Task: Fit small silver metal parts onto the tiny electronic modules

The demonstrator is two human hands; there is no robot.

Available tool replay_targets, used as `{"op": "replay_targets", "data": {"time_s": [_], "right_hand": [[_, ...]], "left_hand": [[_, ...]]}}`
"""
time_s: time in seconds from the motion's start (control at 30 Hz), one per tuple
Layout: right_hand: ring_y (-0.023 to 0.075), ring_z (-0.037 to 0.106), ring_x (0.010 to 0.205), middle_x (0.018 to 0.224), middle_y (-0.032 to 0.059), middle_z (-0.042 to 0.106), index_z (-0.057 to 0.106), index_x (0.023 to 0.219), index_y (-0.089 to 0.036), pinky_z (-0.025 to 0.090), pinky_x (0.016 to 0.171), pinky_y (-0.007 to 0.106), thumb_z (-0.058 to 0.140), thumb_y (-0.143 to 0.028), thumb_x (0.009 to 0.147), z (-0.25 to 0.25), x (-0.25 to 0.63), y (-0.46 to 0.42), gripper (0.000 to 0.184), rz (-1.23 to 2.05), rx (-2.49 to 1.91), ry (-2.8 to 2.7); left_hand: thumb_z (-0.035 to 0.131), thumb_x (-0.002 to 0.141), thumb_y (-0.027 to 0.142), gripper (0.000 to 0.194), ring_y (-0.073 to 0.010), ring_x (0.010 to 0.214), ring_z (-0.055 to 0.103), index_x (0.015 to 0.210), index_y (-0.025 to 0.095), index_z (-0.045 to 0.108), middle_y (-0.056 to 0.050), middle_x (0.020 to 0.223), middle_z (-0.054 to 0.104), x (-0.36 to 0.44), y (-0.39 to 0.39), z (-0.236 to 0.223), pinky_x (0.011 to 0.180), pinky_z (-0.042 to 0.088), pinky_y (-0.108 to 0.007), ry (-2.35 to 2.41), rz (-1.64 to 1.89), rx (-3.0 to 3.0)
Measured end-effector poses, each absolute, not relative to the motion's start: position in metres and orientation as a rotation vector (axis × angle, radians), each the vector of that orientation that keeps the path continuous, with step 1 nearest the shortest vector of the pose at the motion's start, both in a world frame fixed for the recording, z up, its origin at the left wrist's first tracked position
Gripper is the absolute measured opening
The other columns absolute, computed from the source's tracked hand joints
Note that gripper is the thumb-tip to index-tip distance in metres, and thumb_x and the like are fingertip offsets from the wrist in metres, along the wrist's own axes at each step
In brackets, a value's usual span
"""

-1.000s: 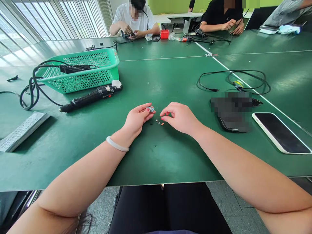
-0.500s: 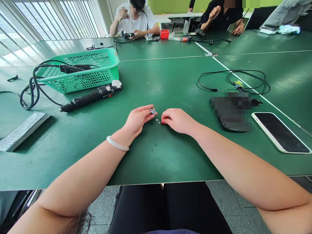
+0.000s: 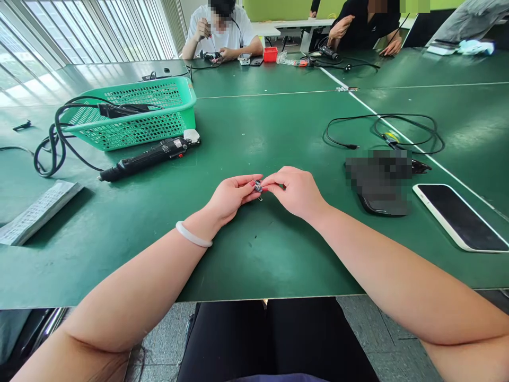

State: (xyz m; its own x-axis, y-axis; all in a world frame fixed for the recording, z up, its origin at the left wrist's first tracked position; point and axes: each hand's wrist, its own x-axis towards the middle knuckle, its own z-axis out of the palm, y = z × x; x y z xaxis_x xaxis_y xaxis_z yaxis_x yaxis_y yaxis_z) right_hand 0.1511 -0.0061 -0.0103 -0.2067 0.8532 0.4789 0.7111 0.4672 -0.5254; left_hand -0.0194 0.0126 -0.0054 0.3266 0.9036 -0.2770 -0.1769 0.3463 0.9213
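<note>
My left hand (image 3: 230,197) pinches a tiny dark electronic part (image 3: 258,186) between thumb and fingertips, just above the green table (image 3: 246,254). My right hand (image 3: 296,192) is closed in a pinch and meets the left hand at that part; what its fingertips hold is too small to name. Another small metal piece (image 3: 260,199) lies on the table right under the two hands. A white bangle (image 3: 192,235) sits on my left wrist.
A black electric screwdriver (image 3: 147,157) with its cable lies left of centre, in front of a green mesh basket (image 3: 135,114). At the right lie a white-edged phone (image 3: 461,216), a dark blurred object (image 3: 377,178) and a coiled black cable (image 3: 385,132). Two people work at the far end.
My right hand went down to the table and pinched at the small pieces, then rose and came left to meet my left hand. The orange piece is no longer on the table.
</note>
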Motion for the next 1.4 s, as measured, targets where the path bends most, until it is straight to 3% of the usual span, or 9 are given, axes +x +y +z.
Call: {"op": "replay_targets", "data": {"time_s": [0.23,0.5,0.67,0.77,0.9,1.07,1.27,1.4], "right_hand": [[0.0157,0.06,0.074,0.075,0.0016,0.071,0.077,0.082,-0.026,0.046,0.07,0.028,0.063,-0.017,0.084,-0.01,0.151,-0.005,0.017,0.159,-1.321,-2.007],[0.0174,0.064,0.082,0.085,0.0018,0.074,0.075,0.098,-0.026,0.048,0.075,0.031,0.059,-0.021,0.085,-0.004,0.149,-0.009,0.021,0.408,-1.38,-1.87],[0.0142,0.058,0.065,0.073,0.0002,0.07,0.074,0.08,-0.023,0.043,0.064,0.029,0.065,-0.026,0.078,0.004,0.161,-0.006,0.01,0.519,-1.557,-1.93],[0.0125,0.055,0.058,0.062,-0.002,0.064,0.072,0.068,-0.024,0.039,0.055,0.027,0.073,-0.03,0.069,0.011,0.176,-0.006,0.006,0.83,-1.675,-2.195],[0.0119,0.056,0.057,0.068,-0.0029,0.065,0.071,0.073,-0.025,0.038,0.051,0.026,0.076,-0.027,0.063,0.014,0.189,-0.008,0.011,1.07,-1.683,-2.398],[0.0119,0.057,0.058,0.069,-0.0018,0.067,0.069,0.063,-0.024,0.04,0.053,0.026,0.066,-0.017,0.069,0.011,0.185,-0.009,0.009,1.01,-1.685,-2.413],[0.0145,0.065,0.068,0.071,0.0002,0.072,0.073,0.077,-0.021,0.05,0.068,0.029,0.061,-0.017,0.074,0.009,0.17,-0.01,0.013,0.81,-1.561,-1.91],[0.0164,0.067,0.07,0.074,0.0027,0.073,0.073,0.078,-0.018,0.053,0.071,0.032,0.064,-0.019,0.073,0.006,0.164,-0.011,0.011,0.797,-1.497,-1.753]], "left_hand": [[0.064,0.082,0.014,0.02,-0.0102,0.087,0.066,0.1,0.011,0.073,-0.008,0.098,0.073,-0.02,0.013,-0.007,0.098,0.051,-0.029,0.93,0.851,0.971],[0.061,0.083,0.01,0.018,-0.0117,0.088,0.068,0.096,0.011,0.074,-0.009,0.096,0.073,-0.021,0.015,-0.01,0.098,0.051,-0.031,0.873,0.867,0.938],[0.056,0.086,0.009,0.018,-0.011,0.083,0.068,0.096,0.01,0.071,-0.008,0.092,0.072,-0.02,0.016,-0.01,0.098,0.051,-0.033,0.988,0.965,0.908],[0.053,0.088,0.009,0.019,-0.011,0.083,0.068,0.098,0.009,0.07,-0.006,0.089,0.07,-0.02,0.016,-0.009,0.099,0.051,-0.033,1.022,0.968,0.917],[0.054,0.087,0.01,0.019,-0.0114,0.083,0.068,0.099,0.009,0.069,-0.007,0.089,0.07,-0.02,0.016,-0.008,0.097,0.051,-0.033,1.01,0.967,0.927],[0.055,0.087,0.01,0.019,-0.0116,0.083,0.068,0.098,0.01,0.07,-0.007,0.09,0.07,-0.02,0.015,-0.009,0.096,0.052,-0.033,1.01,0.961,0.942],[0.06,0.082,0.006,0.019,-0.0094,0.078,0.066,0.096,0.011,0.072,-0.006,0.088,0.072,-0.019,0.013,-0.008,0.097,0.051,-0.034,0.982,0.902,0.969],[0.066,0.078,0.007,0.018,-0.011,0.081,0.066,0.094,0.012,0.073,-0.006,0.089,0.073,-0.019,0.012,-0.009,0.098,0.05,-0.036,0.948,0.873,0.985]]}}
